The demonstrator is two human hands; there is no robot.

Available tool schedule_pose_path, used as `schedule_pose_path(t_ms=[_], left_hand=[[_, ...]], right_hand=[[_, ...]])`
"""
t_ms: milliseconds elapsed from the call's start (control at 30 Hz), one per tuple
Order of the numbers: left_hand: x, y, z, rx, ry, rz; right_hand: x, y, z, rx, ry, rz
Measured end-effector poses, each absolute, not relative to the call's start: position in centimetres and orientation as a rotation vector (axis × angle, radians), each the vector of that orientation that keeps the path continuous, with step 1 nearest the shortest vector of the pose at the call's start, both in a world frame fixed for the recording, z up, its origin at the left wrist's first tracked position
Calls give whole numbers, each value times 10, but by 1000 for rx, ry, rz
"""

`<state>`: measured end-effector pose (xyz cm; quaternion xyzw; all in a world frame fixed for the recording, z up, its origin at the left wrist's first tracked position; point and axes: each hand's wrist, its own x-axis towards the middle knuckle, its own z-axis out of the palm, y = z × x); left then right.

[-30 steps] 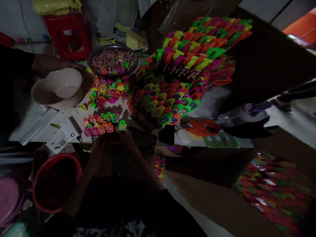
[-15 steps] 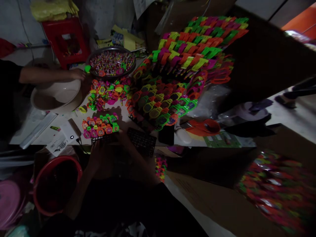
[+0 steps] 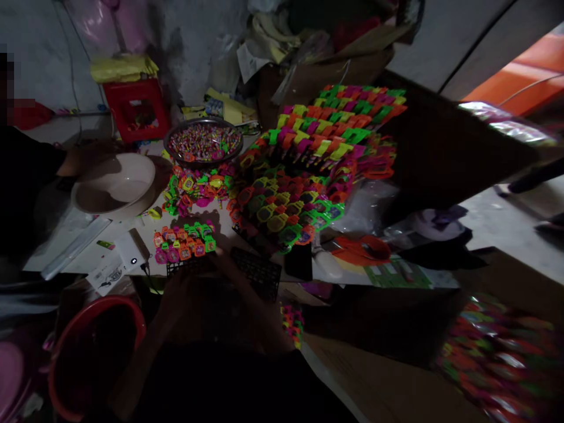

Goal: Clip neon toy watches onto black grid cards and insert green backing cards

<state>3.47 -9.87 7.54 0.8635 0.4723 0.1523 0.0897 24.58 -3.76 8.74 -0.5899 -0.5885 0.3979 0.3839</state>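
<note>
A: ok so from the head cam, what are the hands actually at?

B: Little plastic toy watches (image 3: 183, 247). There's a tight block of them in rows on the near side of the table (image 3: 141, 224), orange, pink, green and a bit of yellow, with a black grid tray (image 3: 187, 268) showing along the near edge.

A: And the fingers?

B: Left hand (image 3: 178, 289) is at the near side of that tray, so the watches lie just past its fingertips. Super dark there, can't tell if the fingers are wide, narrow or on anything. Right hand (image 3: 225, 264) has its fingertips right by the green watch (image 3: 210, 242) at the block's right end. Touching or just beside? Honestly can't tell, same for whether they're pinching anything.

A: What's to the right of that hand?

B: More black grid (image 3: 259, 275). The arm covers the middle, so no idea if it's all 1 piece.

A: Rest of the table?

B: Loose heap of watches (image 3: 198, 189) beyond the block, metal bowl (image 3: 173, 157) of small bits farther off, cream basin (image 3: 141, 198) to the left with another person's arm (image 3: 70, 163) beside it. Big stack of watches (image 3: 288, 207) right of the heap.
</note>
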Motion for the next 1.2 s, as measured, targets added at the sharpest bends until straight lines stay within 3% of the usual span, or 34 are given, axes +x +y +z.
schedule_pose_path(t_ms=[100,233,400,1200], left_hand=[[59,-84,111,2568,1467,647],[82,-36,143,2787,1287,511],[81,-4,136,2920,1171,371],[68,4,136,2848,1168,333]], right_hand=[[243,-40,90,-1496,-1533,1004],[243,-43,92,-1494,-1565,999],[244,-43,94,-1482,-1578,984],[241,-33,83,-1431,-1436,1076]])
